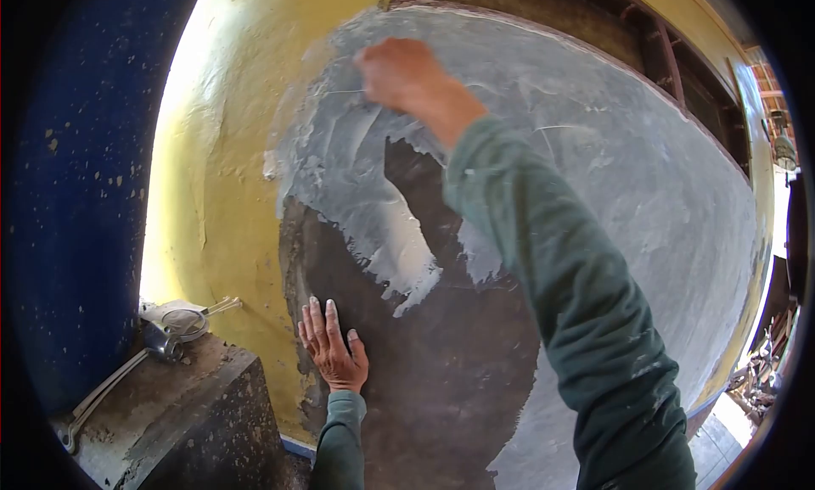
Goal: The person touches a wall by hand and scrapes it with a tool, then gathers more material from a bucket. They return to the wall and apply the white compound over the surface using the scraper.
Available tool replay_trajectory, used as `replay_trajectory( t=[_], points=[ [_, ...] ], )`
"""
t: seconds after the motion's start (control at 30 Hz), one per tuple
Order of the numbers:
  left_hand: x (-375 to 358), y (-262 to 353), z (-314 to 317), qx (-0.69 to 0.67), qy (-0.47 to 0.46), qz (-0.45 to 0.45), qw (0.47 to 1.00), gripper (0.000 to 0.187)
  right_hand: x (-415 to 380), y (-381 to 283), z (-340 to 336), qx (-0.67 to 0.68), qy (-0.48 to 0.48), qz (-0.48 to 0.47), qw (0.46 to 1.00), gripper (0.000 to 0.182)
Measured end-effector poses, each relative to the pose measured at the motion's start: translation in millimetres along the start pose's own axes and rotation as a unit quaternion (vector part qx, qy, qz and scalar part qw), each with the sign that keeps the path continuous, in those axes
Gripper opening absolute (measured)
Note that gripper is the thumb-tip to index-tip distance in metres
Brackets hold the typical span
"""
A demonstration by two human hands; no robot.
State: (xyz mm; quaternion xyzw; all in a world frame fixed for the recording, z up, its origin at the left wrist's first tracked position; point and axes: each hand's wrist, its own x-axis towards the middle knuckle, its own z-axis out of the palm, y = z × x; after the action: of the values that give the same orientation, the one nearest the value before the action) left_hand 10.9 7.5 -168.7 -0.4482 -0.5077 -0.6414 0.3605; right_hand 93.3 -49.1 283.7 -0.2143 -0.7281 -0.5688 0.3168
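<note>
My right hand (pixel 401 76) is raised to the upper part of the wall, its fingers closed and slightly blurred. Whatever it grips is hidden behind the fist; a thin pale line shows just left of it. Around it spreads wet grey plaster (pixel 645 210), smeared over the dark bare wall (pixel 424 380). Below the fist, a thicker, lighter streak of plaster (pixel 409 240) ends in a ragged edge. My left hand (pixel 333 346) lies flat against the dark part, fingers stretched upward, holding nothing. Both sleeves are green, with pale smears on the right one.
A yellow wall (pixel 242 193) borders the plaster on the left, beside a dark blue panel (pixel 93 168). At lower left a concrete block (pixel 199 405) bears a metal fitting (pixel 165 341) and a round sieve-like item (pixel 184 322). A wooden frame (pixel 671 61) runs above.
</note>
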Motion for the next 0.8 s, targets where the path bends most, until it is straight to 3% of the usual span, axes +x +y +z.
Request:
replay_trajectory(
  t=[0.1, 0.23, 0.3, 0.57, 0.7, 0.8],
  points=[
    [-1, -1, 1, -0.001, -0.003, -0.006, 1.000, 0.061, 36, -66, -6, 0.011, 0.008, -0.049, 0.999, 0.020],
    [-2, -2, 2, -0.003, -0.005, -0.009, 1.000, 0.062, 72, -91, 3, 0.033, 0.025, -0.105, 0.994, 0.019],
    [-2, -2, 2, -0.005, -0.007, -0.011, 1.000, 0.062, 74, -90, 10, -0.068, 0.000, -0.122, 0.990, 0.020],
    [-1, -2, 2, -0.014, -0.001, 0.001, 1.000, 0.061, 18, -18, -1, -0.172, -0.066, -0.157, 0.970, 0.022],
    [-1, 1, 4, -0.010, -0.002, -0.006, 1.000, 0.061, -30, 43, -32, -0.127, -0.076, -0.124, 0.981, 0.022],
    [-5, 13, 4, -0.019, 0.008, -0.060, 0.998, 0.059, -68, 83, -51, -0.083, -0.087, -0.090, 0.989, 0.028]
  ],
)
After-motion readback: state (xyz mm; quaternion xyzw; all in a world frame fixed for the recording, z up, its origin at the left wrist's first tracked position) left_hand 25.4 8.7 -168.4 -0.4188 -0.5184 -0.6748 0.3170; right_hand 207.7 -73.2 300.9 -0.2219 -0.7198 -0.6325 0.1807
